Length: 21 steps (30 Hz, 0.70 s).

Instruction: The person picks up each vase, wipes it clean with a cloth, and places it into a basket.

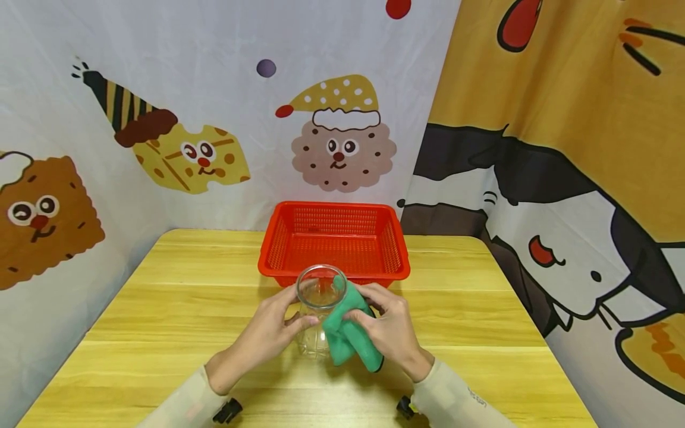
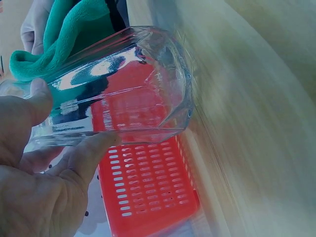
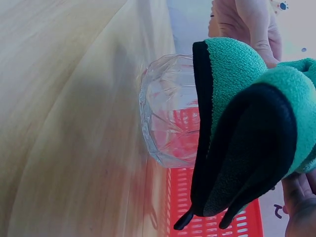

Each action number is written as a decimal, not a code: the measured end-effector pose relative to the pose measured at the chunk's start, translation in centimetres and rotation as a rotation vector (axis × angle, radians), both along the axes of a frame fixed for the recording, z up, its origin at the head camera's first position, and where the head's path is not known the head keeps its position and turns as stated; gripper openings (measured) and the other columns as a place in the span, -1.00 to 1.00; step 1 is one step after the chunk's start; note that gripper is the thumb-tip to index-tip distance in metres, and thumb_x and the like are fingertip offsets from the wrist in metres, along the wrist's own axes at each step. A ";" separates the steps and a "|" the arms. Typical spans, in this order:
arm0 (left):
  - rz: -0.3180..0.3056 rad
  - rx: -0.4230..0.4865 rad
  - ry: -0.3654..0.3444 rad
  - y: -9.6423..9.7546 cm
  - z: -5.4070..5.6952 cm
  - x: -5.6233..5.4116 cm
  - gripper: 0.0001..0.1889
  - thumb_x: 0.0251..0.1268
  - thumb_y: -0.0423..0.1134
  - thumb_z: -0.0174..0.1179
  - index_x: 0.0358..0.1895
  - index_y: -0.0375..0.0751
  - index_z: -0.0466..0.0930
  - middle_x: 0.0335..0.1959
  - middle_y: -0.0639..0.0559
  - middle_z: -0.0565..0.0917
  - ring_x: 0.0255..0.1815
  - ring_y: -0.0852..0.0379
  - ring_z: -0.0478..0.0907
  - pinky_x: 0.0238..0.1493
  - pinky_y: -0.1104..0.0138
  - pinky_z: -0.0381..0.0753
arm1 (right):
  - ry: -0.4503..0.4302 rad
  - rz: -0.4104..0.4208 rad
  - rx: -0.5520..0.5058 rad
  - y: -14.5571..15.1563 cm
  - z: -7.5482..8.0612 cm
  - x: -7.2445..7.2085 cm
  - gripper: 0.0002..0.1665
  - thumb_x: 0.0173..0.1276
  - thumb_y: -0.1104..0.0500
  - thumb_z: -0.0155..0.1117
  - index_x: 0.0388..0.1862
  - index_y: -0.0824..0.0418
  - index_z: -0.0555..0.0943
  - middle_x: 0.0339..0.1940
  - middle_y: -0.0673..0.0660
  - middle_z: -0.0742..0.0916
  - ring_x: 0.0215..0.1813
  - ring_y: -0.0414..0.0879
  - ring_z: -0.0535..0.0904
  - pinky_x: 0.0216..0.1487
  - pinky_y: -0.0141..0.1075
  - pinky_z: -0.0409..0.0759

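Note:
A clear glass jar (image 1: 314, 342) with a wide round mouth stands upright near the middle of the table. My left hand (image 1: 273, 318) grips its left side, thumb across the front and fingers behind. In the left wrist view the faceted base of the jar (image 2: 163, 94) shows close to the tabletop. My right hand (image 1: 392, 324) holds a green cloth (image 1: 350, 333) against the jar's right side, thumb pressed on the cloth's front. Dark edging and a small loop of the cloth (image 3: 242, 143) hang down in the right wrist view, where the cloth hides most of that hand.
A red plastic basket (image 1: 334, 274) with slotted walls sits just behind the jar at the table's back edge. The wooden table (image 1: 176, 309) spreads to both sides. Cartoon-printed curtains (image 1: 214, 71) rise behind and to the right.

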State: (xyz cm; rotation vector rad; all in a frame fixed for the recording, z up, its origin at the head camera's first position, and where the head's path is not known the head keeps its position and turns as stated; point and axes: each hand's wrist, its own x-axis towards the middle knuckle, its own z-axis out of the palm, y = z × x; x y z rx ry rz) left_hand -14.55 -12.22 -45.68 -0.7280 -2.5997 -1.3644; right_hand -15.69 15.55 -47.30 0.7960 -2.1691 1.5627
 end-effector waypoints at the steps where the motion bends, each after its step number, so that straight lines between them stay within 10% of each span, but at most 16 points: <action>1: 0.001 -0.001 0.000 0.0 0.0 0.0 -0.28 0.52 -0.21 0.61 0.67 0.01 0.57 0.42 -0.06 0.86 0.44 -0.14 0.83 0.08 0.26 0.94 | 0.000 0.000 -0.004 0.0 0.0 0.0 -0.39 0.37 0.43 0.75 0.39 0.27 0.84 0.14 0.19 0.93 0.04 -0.15 0.92 0.12 -0.19 0.99; 12: 0.000 -0.009 0.013 0.2 -0.1 0.0 -0.28 0.52 -0.19 0.60 0.67 0.04 0.57 0.43 0.00 0.85 0.43 -0.12 0.84 0.13 0.30 0.95 | 0.038 0.009 -0.001 0.3 -0.3 0.1 -0.40 0.46 0.42 0.66 0.46 0.34 0.79 0.17 0.25 0.92 0.06 -0.16 0.90 0.15 -0.36 0.94; 21: 0.015 -0.037 0.066 0.4 -0.3 0.0 -0.34 0.55 -0.18 0.56 0.64 -0.03 0.61 0.38 0.00 0.87 0.39 -0.12 0.86 0.36 -0.10 0.92 | 0.058 -0.004 0.057 0.0 -0.1 0.2 -0.40 0.48 0.34 0.64 0.48 0.29 0.79 0.26 0.16 0.90 0.23 -0.02 0.91 0.31 -0.33 0.90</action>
